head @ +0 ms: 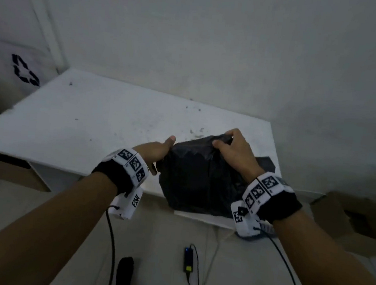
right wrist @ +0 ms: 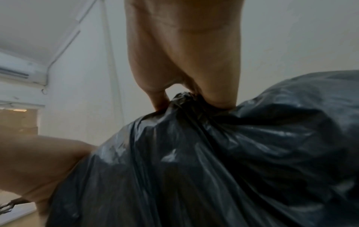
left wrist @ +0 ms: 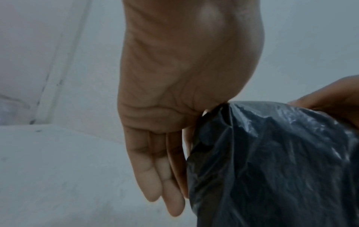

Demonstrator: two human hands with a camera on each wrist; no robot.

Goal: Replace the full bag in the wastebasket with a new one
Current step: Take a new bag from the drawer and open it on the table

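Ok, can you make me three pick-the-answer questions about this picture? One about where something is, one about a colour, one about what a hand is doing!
1. Where is the bag?
A. on the white table
B. on the floor
C. hanging on the wall

2. What colour is the bag?
A. white
B. black
C. red

3. What is the right hand doing?
A. waving
B. lying flat on the table
C. pinching the bag's gathered top

Answers: 1 A, it sits at the table's near edge. 2 B, the shiny plastic is black. 3 C, the right wrist view shows its fingers pinching the bunched plastic.
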